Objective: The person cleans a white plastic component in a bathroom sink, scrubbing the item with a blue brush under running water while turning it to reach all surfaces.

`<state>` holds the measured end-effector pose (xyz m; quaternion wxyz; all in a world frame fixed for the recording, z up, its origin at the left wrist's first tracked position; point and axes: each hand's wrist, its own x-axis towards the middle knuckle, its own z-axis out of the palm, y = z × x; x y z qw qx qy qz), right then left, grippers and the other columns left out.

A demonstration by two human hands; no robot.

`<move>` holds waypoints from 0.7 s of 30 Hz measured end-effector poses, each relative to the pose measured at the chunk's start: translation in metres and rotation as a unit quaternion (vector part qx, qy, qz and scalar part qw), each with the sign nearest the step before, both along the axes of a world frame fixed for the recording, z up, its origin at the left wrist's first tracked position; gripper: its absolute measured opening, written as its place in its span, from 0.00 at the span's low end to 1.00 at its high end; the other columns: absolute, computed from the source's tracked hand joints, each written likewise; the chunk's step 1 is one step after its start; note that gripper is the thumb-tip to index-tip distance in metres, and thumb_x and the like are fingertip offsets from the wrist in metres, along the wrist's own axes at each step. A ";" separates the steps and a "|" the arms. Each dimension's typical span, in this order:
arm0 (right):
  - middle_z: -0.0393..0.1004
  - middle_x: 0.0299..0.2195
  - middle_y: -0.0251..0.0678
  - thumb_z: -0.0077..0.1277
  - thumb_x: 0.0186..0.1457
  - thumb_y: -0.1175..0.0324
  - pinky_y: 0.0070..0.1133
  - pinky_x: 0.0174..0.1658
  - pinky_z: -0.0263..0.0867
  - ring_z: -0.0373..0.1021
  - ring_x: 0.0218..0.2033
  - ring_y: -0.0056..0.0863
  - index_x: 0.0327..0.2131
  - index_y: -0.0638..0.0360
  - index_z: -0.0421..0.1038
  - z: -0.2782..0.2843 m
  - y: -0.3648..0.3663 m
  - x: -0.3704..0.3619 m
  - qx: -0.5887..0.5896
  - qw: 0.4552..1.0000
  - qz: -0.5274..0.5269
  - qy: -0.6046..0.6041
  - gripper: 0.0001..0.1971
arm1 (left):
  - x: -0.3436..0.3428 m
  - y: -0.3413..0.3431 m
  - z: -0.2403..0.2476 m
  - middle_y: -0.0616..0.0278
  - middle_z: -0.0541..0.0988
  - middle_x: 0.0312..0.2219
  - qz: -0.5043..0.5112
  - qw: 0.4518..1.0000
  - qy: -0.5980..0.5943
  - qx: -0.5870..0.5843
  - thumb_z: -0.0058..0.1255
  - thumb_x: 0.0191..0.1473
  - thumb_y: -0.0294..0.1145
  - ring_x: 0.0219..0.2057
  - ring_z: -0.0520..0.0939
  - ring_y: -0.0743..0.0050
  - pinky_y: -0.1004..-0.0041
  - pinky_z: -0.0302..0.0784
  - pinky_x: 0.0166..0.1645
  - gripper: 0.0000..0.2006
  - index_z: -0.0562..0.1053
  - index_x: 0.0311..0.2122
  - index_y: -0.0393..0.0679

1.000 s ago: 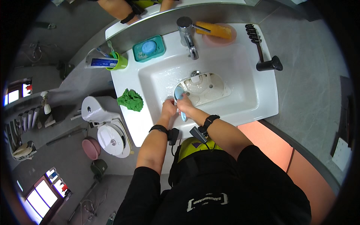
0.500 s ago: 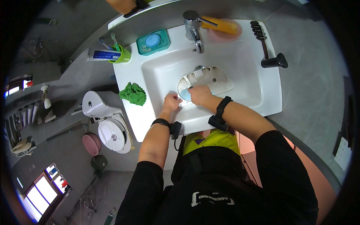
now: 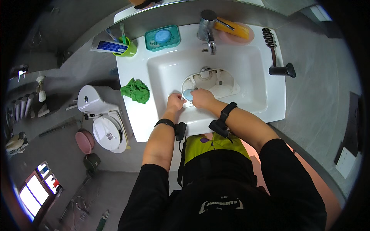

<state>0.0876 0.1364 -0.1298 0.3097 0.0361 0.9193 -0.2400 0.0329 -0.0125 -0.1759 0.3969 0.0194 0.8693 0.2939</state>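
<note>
In the sink basin lies an off-white plastic tray [image 3: 223, 84] with one rounded end, raised walls and small holes, looking stained inside. My left hand [image 3: 176, 102] is closed, its thumb and fingers pinching the tray's rounded near-left rim. Inside that same end, my right hand [image 3: 203, 98] is closed with its knuckles up, over a light-blue piece [image 3: 188, 94]. Only part of this piece shows beside the fingers, and its kind is hidden. The chrome drain [image 3: 205, 69] peeks out behind the tray's far edge.
A chrome faucet [image 3: 208, 32] rises behind the basin. On the rim are a teal soap dish [image 3: 149, 46] with blue soap [image 3: 162, 36], a green cup [image 3: 131, 50] with toothbrushes and toothpaste, a green cloth [image 3: 135, 91], an orange tube [image 3: 237, 29] and a black brush [image 3: 270, 42].
My right hand has shifted slightly left and down within the tray, and less light blue shows at its right. My left hand keeps its pinch. The whole view has tilted slightly.
</note>
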 end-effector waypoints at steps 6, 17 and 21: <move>0.70 0.28 0.43 0.41 0.40 0.71 0.29 0.32 0.64 0.67 0.31 0.41 0.37 0.50 0.69 0.020 0.031 0.027 -0.107 0.993 -0.041 0.034 0.16 | 0.001 0.005 0.020 0.55 0.74 0.20 -0.029 0.999 0.015 -0.036 0.57 0.33 0.29 0.22 0.74 0.66 0.72 0.70 0.29 0.12 0.71 0.25 0.36; 0.68 0.19 0.35 0.37 0.45 0.72 0.27 0.26 0.64 0.68 0.24 0.32 0.40 0.35 0.66 0.019 0.062 0.001 0.028 0.947 0.290 0.134 0.19 | 0.002 0.008 0.032 0.52 0.75 0.22 -0.033 0.999 0.006 -0.042 0.56 0.34 0.29 0.25 0.75 0.61 0.71 0.69 0.32 0.12 0.72 0.28 0.36; 0.68 0.20 0.34 0.38 0.45 0.72 0.26 0.25 0.63 0.68 0.23 0.32 0.42 0.32 0.65 0.006 0.074 -0.011 0.004 0.921 0.350 0.173 0.20 | 0.001 0.010 0.036 0.48 0.75 0.24 -0.027 0.999 0.003 -0.041 0.55 0.33 0.28 0.27 0.76 0.57 0.71 0.70 0.34 0.13 0.73 0.29 0.36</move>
